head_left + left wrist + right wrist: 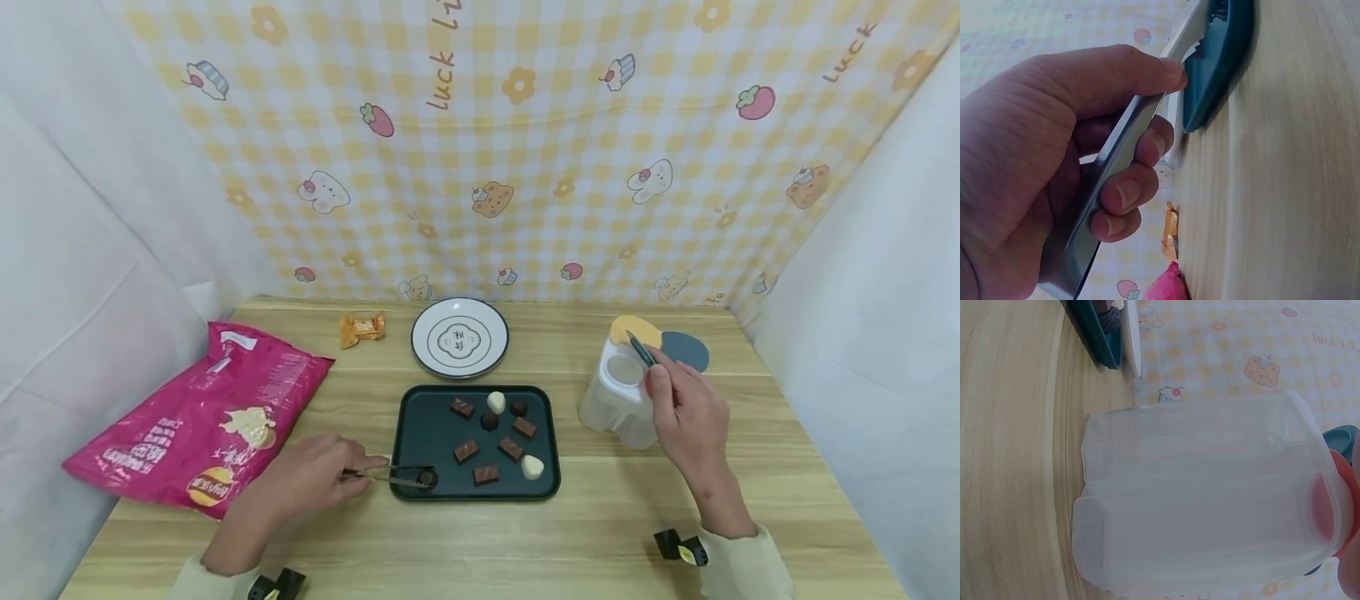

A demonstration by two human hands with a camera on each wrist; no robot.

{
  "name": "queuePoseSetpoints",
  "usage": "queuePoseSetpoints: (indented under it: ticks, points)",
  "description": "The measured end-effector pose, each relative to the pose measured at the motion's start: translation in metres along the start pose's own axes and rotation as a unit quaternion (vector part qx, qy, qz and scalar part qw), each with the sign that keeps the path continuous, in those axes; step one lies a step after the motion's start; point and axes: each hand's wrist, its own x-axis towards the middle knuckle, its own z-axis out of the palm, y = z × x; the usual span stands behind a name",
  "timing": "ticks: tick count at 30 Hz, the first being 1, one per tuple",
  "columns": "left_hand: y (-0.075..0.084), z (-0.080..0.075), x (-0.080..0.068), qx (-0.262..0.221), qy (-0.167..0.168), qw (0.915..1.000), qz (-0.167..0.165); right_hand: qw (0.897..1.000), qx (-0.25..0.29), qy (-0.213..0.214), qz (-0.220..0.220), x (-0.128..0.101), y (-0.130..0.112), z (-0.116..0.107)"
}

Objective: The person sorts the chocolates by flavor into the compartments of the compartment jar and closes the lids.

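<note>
**Tongs at the tray's corner, a lid flap lifted on the container**

The left hand point(311, 482) is curled around a pair of metal tongs point(386, 476), thumb on top and fingers wrapped beneath, as the left wrist view shows plainly point(1085, 181). The tong tips reach over the near left corner of the dark tray point(427, 433) and close around a round dark chocolate point(427, 477) lying just inside the tray's rim.

The tray serves as the landmark. On it lie several more pieces: brown rectangular chocolates point(466, 451), two small dark round ones and two pale ones point(532, 467). Directly behind the tray stands a white plate point(459, 337) with a dark rim line and a printed middle. Behind the tray and to the left sits a small orange wrapped snack point(362, 327); further left of the tray lies a large pink crisp bag point(198, 417).

To the right of the tray stands a clear plastic container point(618, 404), seen up close in the right wrist view point(1204, 500). The right hand point(686, 417) rests against the container's top, fingers pinching a teal lid flap point(641, 350) tilted up over a round opening. Beside it, a yellow flap point(633, 329) and a blue-grey flap point(686, 350) are folded open.

All of this rests on a light wooden table point(585, 533).
</note>
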Motion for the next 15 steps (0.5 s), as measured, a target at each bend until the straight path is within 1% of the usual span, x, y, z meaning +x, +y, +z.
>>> queuePoseSetpoints:
  ticks: [4, 8, 12, 15]
  points:
    - [0.005, -0.005, 0.001, 0.017, 0.016, 0.9997, 0.01, 1.0, 0.0, 0.002, -0.002, 0.0, 0.0, 0.0]
    - [0.01, -0.009, 0.007, 0.034, 0.051, 0.9978, 0.026, 1.0, 0.0, 0.004, -0.004, 0.0, 0.001, 0.001]
    - [0.02, -0.009, 0.017, 0.066, 0.111, 0.9912, 0.031, 1.0, -0.001, 0.011, -0.01, -0.001, 0.002, 0.001]
    - [0.028, -0.006, 0.029, 0.096, 0.161, 0.9817, 0.035, 1.0, -0.005, 0.012, -0.014, -0.001, 0.003, 0.002]
